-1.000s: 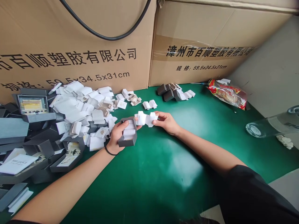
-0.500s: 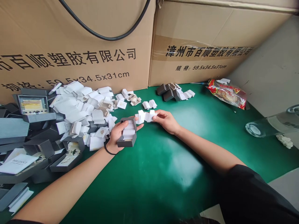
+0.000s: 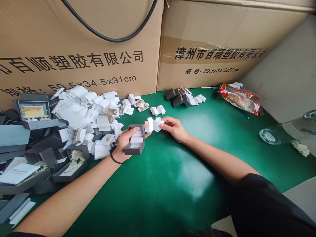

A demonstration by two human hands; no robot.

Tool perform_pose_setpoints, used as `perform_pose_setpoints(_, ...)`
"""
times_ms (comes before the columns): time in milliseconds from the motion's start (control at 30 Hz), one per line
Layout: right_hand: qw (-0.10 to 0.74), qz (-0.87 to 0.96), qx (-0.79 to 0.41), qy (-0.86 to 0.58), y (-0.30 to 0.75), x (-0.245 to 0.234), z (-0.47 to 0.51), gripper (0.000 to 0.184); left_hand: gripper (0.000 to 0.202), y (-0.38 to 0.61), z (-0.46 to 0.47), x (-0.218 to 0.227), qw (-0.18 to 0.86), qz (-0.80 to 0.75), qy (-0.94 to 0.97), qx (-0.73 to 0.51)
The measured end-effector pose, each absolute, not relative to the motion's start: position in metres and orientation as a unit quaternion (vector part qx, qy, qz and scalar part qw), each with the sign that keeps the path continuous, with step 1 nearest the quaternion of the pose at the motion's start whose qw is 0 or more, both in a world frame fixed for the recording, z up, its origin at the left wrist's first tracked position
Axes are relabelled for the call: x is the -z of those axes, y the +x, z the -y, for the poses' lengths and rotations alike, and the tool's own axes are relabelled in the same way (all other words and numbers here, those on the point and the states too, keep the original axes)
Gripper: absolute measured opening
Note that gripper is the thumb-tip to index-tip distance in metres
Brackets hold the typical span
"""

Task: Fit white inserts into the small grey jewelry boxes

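Note:
My left hand (image 3: 124, 144) is closed around a small dark grey jewellery box (image 3: 135, 150). The box stands open, with white padding inside and printed lettering in its lid. Just right of it, my right hand (image 3: 174, 129) pinches the right edge of a folded white insert (image 3: 157, 124) between thumb and fingers. The insert's left end lies close to the fingertips of my left hand; I cannot tell whether they touch it. Behind the insert, a similar white insert (image 3: 158, 110) rests on the green table (image 3: 168, 184).
A heap of white inserts (image 3: 81, 108) and many grey boxes (image 3: 44, 144) covers the left side. A few dark boxes (image 3: 177, 98) sit at the back. Large cartons (image 3: 212, 36) line the rear. To the right are a snack bag (image 3: 240, 100) and a glass (image 3: 276, 136) on its side.
The white insert has shifted slightly, its folded halves now closer together. My right hand has moved a little to the left with it. The left hand and box are almost unmoved.

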State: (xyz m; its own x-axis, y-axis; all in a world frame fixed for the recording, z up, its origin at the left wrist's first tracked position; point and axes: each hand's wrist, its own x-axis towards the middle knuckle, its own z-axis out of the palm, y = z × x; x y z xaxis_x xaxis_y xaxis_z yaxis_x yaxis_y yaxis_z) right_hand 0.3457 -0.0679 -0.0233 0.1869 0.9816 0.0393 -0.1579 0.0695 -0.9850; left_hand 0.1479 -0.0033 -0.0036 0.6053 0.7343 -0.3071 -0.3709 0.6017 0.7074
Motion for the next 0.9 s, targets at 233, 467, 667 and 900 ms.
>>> perform_pose_setpoints(233, 0.582, 0.406, -0.510, -0.486, 0.344, 0.023, 0.068, 0.027, 0.021, 0.142, -0.001, 0.013, 0.843, -0.314, 0.343, -0.272)
perform_pose_setpoints(467, 0.579, 0.410, -0.517, -0.478, 0.344, 0.024, 0.068, 0.025, 0.021, 0.144, 0.000, 0.013, 0.859, -0.281, 0.336, -0.266)
perform_pose_setpoints(667, 0.592, 0.418, -0.509, -0.464, 0.343, 0.020, 0.069, 0.022, 0.017, 0.145, 0.002, 0.010, 0.868, -0.271, 0.323, -0.261)
perform_pose_setpoints(900, 0.555, 0.452, -0.511, -0.475, 0.342, 0.022, 0.070, 0.028, 0.021, 0.145, 0.000, 0.011, 0.875, -0.278, 0.308, -0.251)
